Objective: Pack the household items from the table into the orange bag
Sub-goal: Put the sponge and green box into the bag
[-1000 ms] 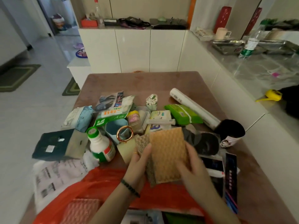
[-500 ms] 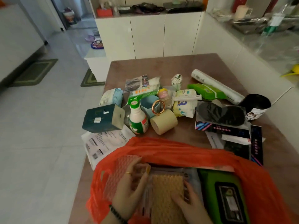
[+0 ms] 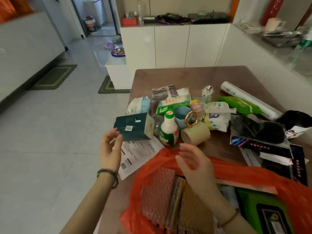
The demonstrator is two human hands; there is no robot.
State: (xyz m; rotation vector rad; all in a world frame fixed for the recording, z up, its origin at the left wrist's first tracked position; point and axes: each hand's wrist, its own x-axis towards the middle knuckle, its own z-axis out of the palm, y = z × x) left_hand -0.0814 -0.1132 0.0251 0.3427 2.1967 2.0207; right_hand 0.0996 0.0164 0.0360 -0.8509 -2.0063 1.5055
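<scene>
Since the frame half a second ago both hands have come up out of the orange bag point(image 3: 249, 173), leaving the scrubbing pads inside it. The left hand point(image 3: 110, 149) now hovers at the tabletop's point(image 3: 194, 76) left edge, its grip wide and empty, fingertips just beside the dark green box point(image 3: 133, 126) at about 1 o'clock from the palm. The right hand point(image 3: 194, 163) hangs over the bag's mouth, fingers loosely spread, holding nothing. The bag fills the near part of the view, from 5 to 7 o'clock; in it I count two woven pads point(image 3: 158, 195) — one pinkish, one tan — a thin flat pack between them, and one green packet point(image 3: 263, 206) cut off by the lower edge. On the tabletop beyond the bag: one white bottle with a green cap point(image 3: 169, 128), one roll of beige tape point(image 3: 195, 133) with a gold ring point(image 3: 191, 119) leaning on it, one white roll point(image 3: 249, 99) at 2 o'clock, one green wipes pack point(image 3: 239, 105), one black pouch point(image 3: 256, 129), and one printed sheet point(image 3: 136, 154) lying partly under the box. The small packets crowded behind the bottle overlap too much to count surely, and their labels are too blurred to read. The dark cup-like object point(image 3: 297, 120) at the right edge is partly cut off.
</scene>
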